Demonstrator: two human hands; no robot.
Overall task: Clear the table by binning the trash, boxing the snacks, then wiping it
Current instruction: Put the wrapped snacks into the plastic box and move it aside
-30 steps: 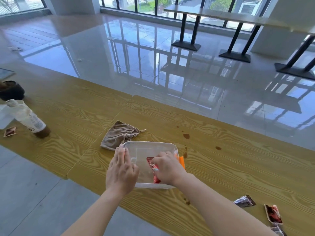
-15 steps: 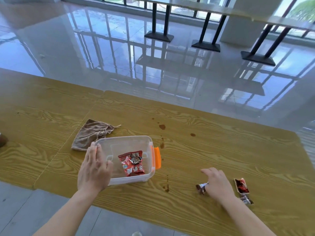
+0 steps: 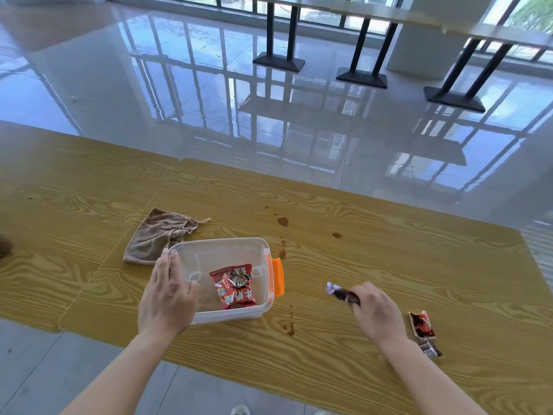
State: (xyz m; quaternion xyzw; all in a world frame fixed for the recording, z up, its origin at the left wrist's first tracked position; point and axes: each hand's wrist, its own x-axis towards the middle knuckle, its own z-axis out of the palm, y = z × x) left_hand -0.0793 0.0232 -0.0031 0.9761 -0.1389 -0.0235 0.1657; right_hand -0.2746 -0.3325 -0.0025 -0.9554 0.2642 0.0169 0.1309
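Steadying the clear box [image 3: 221,242] looked to be the left hand's [image 3: 167,298] whole job. It clasped the near left corner, with the fingers laid fairly straight along the outer wall and the thumb apparently hooked over the rim to the inside, so the light container would not slide as things were dropped in. The box stood open-topped on the tabletop [image 3: 389,253] close to the near edge. Its orange latch [image 3: 277,277] faced right, toward the loose packets, and one red snack packet [image 3: 235,284] lay flat on its floor.

The right hand [image 3: 375,313] was well to the right of the box, knuckles up. Its fingers were curled under and pinched a small dark packet [image 3: 341,294] by one end, with the free end pointing left at the box. Whether the packet was clear of the wood or just touching it could not be told. By my reading, boxing was under way and this packet was meant for the box.

Two small wrappers [image 3: 422,324] lay just beside the right wrist; snack or trash, I could not tell. A brown cloth [image 3: 161,235] sat crumpled just behind the box's far left corner, handy for the brown stains [image 3: 282,221] dotted beyond and in front of the latch. Both forearms reached in from the near edge, the left nearly straight ahead and the right angled outward
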